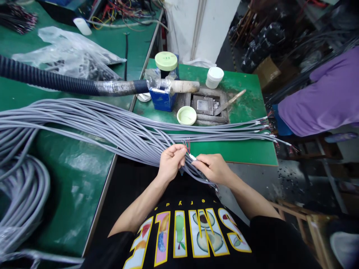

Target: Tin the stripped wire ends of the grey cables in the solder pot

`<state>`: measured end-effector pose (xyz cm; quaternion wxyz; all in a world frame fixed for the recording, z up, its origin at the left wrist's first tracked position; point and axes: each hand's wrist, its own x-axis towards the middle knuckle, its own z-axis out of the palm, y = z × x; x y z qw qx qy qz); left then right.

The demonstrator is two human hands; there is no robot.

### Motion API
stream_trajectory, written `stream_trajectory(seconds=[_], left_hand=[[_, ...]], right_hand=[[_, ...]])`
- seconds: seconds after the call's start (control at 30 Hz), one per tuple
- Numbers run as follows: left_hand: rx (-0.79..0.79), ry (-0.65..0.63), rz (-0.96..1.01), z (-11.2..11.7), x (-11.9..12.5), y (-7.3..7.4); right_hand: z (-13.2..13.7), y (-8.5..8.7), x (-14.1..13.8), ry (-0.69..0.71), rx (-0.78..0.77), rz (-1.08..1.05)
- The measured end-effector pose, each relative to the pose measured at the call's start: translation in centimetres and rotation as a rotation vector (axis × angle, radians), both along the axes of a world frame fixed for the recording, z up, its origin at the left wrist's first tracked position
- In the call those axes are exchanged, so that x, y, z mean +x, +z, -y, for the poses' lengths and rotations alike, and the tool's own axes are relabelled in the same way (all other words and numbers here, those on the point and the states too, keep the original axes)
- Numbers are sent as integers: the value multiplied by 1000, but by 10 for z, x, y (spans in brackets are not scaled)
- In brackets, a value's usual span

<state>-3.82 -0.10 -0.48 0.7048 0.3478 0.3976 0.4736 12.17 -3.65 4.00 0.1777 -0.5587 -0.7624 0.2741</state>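
Observation:
Thin red and dark wires (pixel 187 146) fan out from the white-sleeved end of a grey cable (pixel 193 157) in front of my body. My right hand (pixel 212 168) is closed around that cable end, thumb along the white sleeve. With thumb and forefinger pinched, my left hand (pixel 173 158) grips wires at the tip of the cable. A thick bundle of grey cables (pixel 112 123) runs under and behind my hands. More stripped cable ends (pixel 265 127) lie at the right side of the green table.
A solder pot (pixel 203 105) is set in the table, with a wooden stick (pixel 232 101) across it. Around it are a pale green dish (pixel 186 115), a white tub (pixel 214 77) and a ribbed hose (pixel 75 85). A person in purple (pixel 322 93) is at the right.

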Motion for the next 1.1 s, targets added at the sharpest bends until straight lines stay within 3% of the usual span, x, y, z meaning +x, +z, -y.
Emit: stream_trajectory(seconds=[0.17,0.4,0.67,0.83,1.0,1.1], left_hand=[[-12,50,30,1,7,3],[90,108,23,6,13,1],[321,177,-266,17,14,0],[349,163,-252,20,16,-4],[194,120,-66,12,20,4],[203,129,-60,5,18,4]], right_hand=[[-2,0,2,-56,-36,-124],[-3,3,5,-108,-206,-339],[-15,-4,8,-82,-630,-743],[-24,-6,-1,-182,-535,-858],[-27,1,-5,-238,-342,-705],[-36,10,-1,-248,-212,-585]])
